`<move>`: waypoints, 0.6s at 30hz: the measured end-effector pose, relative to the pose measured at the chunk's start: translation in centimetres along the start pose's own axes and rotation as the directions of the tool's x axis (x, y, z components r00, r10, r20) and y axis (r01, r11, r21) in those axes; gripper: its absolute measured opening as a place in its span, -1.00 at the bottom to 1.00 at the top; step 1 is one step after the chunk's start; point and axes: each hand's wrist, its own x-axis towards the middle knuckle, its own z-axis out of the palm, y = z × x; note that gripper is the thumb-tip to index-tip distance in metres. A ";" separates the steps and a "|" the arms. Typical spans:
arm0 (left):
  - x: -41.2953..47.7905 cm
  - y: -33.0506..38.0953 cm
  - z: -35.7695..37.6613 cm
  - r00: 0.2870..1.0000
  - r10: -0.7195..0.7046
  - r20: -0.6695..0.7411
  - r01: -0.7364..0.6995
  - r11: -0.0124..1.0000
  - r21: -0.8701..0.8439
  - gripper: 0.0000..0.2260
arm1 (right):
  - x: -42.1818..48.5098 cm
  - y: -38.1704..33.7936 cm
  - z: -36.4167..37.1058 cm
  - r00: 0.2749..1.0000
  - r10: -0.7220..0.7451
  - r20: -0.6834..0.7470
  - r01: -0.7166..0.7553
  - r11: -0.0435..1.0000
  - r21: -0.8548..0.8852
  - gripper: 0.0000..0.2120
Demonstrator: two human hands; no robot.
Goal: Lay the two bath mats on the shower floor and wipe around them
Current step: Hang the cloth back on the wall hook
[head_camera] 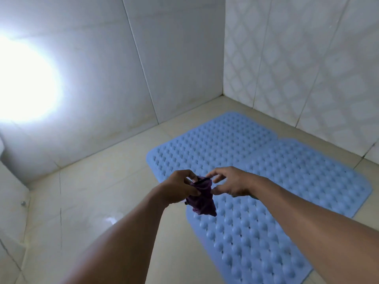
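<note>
Purple cloth (202, 196) hangs bunched in my left hand (178, 188), up in the air in front of me, above the near edge of the mats. My left fingers are curled closed around its upper part, thumb pressed across the front, and the loose end droops below my palm. My right hand (230, 184) is just beside it, fingers spread and half bent, the fingertips (211, 177) reaching the top edge of the cloth and the thumb close to its side; I cannot tell whether they actually pinch the fabric or only touch it.

Both forearms come in from the bottom of the head view, the left one from lower left, the right one from lower right, crossing over the nearer mat.

The two blue rubber mats are already down on the beige tiled floor (98, 191). The far mat (205, 144) lies toward the corner of the room, its long side near the back wall. The near mat (266, 212) runs from beside the right-hand wall down toward me, and its upper part overlaps or butts against the far mat; I cannot tell which. Both are covered in rows of round bumps.

The left wall (106, 78) is plain glossy tile with a bright glare (24, 83) on it; the right wall (303, 58) has a diamond pattern. A wet-looking shine sits on the floor by my left forearm.
</note>
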 end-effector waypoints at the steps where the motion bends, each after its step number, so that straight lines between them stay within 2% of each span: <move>1: -0.1 1.5 -0.6 0.999 0.031 -0.009 -0.031 0.999 0.008 -0.80 | -0.4 -1.0 -1.1 0.999 -0.037 -0.024 0.037 0.999 0.000 -0.62; 4: -0.2 5.5 -2.3 0.990 0.125 -0.064 -0.123 0.992 0.039 -0.78 | -1.5 -2.8 -4.3 0.986 -0.117 -0.116 0.109 0.992 -0.071 -0.72; 9: 0.0 10.6 -3.9 0.926 0.302 -0.226 -0.256 0.943 0.211 -0.82 | -3.0 -4.5 -8.1 0.929 -0.230 -0.290 0.166 0.959 -0.229 -0.73; 12: 0.2 13.0 -3.9 0.882 0.368 -0.294 -0.234 0.884 0.404 -0.81 | -4.0 -5.7 -9.6 0.862 -0.327 -0.387 0.215 0.927 -0.306 -0.70; 14: 0.0 14.3 -3.9 0.861 0.413 -0.295 -0.209 0.818 0.535 -0.77 | -4.6 -6.3 -10.5 0.829 -0.373 -0.417 0.217 0.901 -0.375 -0.77; 18: -0.7 16.3 -4.8 0.841 0.476 -0.258 -0.219 0.735 0.642 -0.67 | -5.5 -7.2 -13.0 0.822 -0.386 -0.419 0.194 0.881 -0.431 -0.86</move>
